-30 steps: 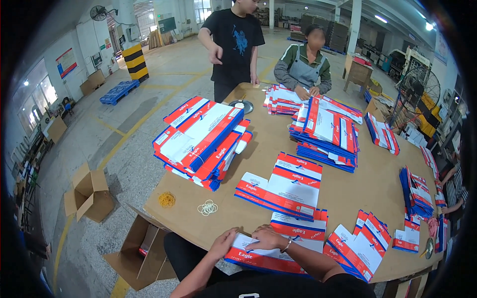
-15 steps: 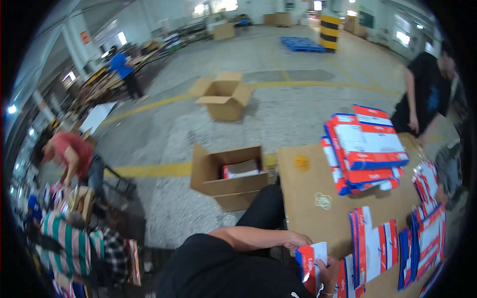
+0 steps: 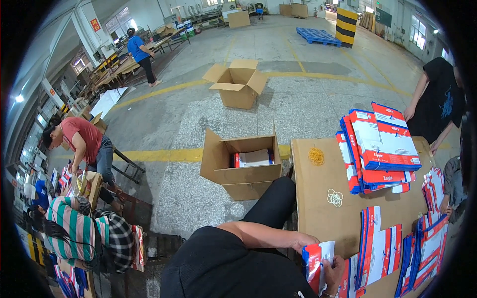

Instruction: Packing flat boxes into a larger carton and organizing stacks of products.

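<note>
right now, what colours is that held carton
Flat carton: red, white and blue, best in head view.

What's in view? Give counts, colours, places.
Table: one, brown, lower right.
Carton stacks: several, red-white-blue, on it.
Held carton: one, same colours, between the hands.
Rubber-band piles: two, yellow and white, on table.
Open boxes: two, brown, on floor.
Pallet: one, blue, upper right floor.
Pillar: one, black-and-yellow, beside pallet.
Co-workers: at least five, mixed clothing, left and right.
Distant clutter: uncountable, mixed, background.
Left hand: one, bare, carton's left side.
Right hand: one, bare, carton's right side.
</note>
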Motion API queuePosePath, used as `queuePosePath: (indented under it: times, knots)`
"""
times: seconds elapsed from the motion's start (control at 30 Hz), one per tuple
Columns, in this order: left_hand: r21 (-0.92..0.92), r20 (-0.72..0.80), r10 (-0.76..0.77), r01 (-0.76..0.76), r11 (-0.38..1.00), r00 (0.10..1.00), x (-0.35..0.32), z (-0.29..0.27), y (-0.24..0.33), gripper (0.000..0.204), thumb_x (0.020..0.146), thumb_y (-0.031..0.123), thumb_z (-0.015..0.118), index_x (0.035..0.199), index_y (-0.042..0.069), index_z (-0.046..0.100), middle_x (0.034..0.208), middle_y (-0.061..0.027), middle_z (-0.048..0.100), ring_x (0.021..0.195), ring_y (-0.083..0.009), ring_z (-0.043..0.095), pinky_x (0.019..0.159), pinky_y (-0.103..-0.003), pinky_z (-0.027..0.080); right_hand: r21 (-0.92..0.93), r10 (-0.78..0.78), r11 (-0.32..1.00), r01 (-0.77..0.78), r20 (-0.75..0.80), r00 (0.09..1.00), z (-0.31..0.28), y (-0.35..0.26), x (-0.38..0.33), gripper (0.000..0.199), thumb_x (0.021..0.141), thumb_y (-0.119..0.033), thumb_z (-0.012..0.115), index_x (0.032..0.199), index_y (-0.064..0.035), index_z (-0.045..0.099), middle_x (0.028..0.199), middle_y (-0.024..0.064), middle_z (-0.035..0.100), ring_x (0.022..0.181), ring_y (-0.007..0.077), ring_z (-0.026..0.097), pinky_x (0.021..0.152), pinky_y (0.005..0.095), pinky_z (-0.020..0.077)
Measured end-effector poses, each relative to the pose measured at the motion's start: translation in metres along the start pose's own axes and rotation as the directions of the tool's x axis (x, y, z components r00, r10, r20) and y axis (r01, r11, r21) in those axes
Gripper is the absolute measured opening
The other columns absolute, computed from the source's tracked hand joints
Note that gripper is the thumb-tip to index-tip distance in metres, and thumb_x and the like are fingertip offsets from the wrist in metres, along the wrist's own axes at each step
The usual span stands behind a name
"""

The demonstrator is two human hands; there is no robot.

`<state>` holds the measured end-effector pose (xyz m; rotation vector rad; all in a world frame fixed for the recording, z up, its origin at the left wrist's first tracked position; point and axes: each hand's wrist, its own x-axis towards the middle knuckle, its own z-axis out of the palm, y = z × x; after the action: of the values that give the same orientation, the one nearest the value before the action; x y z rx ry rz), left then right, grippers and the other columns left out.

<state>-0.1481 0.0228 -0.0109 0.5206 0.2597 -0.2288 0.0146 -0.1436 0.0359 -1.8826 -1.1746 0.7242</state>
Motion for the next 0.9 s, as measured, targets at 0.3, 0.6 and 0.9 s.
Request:
queuePosePath:
  times: [0.3,0.6,0.9]
  knots:
    - [-0.063,-0.014,0.079,-0.08,0.995,0.997,0.005,0.005,0.004,0.018,0.086,0.012,0.058,0.098,0.0,0.065,0.09,-0.0113,0.07,0.075,-0.0173,0.069,0.068,-0.033,0.057,0.125,0.0,0.992,-0.008,0.067,0.998,0.002,-0.009,0.002,0.024,0.074,-0.016,0.073,0.085,0.0011,0.06,0.068,0.0034,0.06,0.059,0.0084,0.053,0.053,0.0227,0.0409]
    - [0.785,-0.142,0.342,-0.105,0.61,0.929,0.017,-0.018,0.042,0.011,0.083,0.011,0.059,0.074,0.006,0.055,0.069,-0.0074,0.064,0.057,-0.016,0.061,0.049,-0.03,0.045,0.327,0.101,0.937,-0.12,0.075,0.992,0.013,-0.021,0.009,0.031,0.072,-0.009,0.074,0.098,0.0038,0.063,0.08,0.0073,0.067,0.071,0.0099,0.06,0.063,0.0245,0.0481]
    - [0.985,-0.167,0.612,0.162,0.064,0.773,-0.028,0.035,0.063,0.014,0.091,0.015,0.051,0.096,0.002,0.049,0.08,-0.0239,0.06,0.078,-0.0425,0.061,0.068,-0.048,0.046,0.131,0.046,0.99,-0.045,0.001,0.999,0.019,-0.014,0.023,0.04,0.07,-0.025,0.081,0.096,-0.0004,0.064,0.077,0.0131,0.07,0.066,0.0212,0.065,0.068,0.0328,0.0479]
